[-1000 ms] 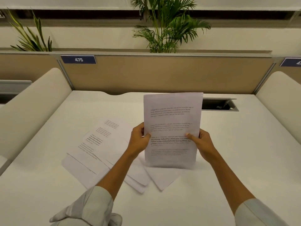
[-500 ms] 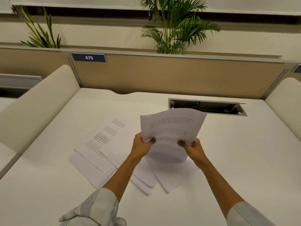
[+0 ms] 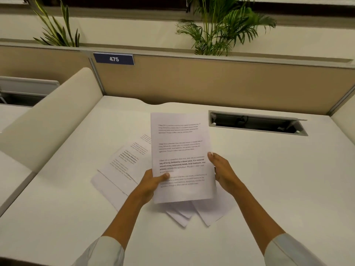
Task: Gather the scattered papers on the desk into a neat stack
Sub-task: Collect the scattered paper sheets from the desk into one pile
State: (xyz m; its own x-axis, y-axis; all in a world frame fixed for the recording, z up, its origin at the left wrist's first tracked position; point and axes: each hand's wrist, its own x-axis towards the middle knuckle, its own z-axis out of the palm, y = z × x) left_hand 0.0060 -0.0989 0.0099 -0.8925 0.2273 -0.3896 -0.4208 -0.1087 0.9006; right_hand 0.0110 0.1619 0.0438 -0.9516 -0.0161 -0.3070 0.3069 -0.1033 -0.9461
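A bundle of printed white papers (image 3: pixel 180 143) is held upright and flat above the white desk (image 3: pixel 269 179). My left hand (image 3: pixel 151 184) grips its lower left edge, thumb on the front. My right hand (image 3: pixel 221 169) lies along its right edge with fingers behind the sheets. Several loose papers (image 3: pixel 123 169) lie fanned on the desk to the left, and more loose sheets (image 3: pixel 209 212) poke out beneath the held bundle.
An open cable slot (image 3: pixel 257 123) is sunk into the desk at the back right. A tan partition (image 3: pixel 211 83) with a "475" label (image 3: pixel 114 59) closes the back. Padded cream dividers (image 3: pixel 48 120) flank the desk. Plants (image 3: pixel 221 25) stand behind.
The bundle, bent and low half a second ago, is now straightened and held flat. My right hand has shifted from the bottom edge to the right edge.
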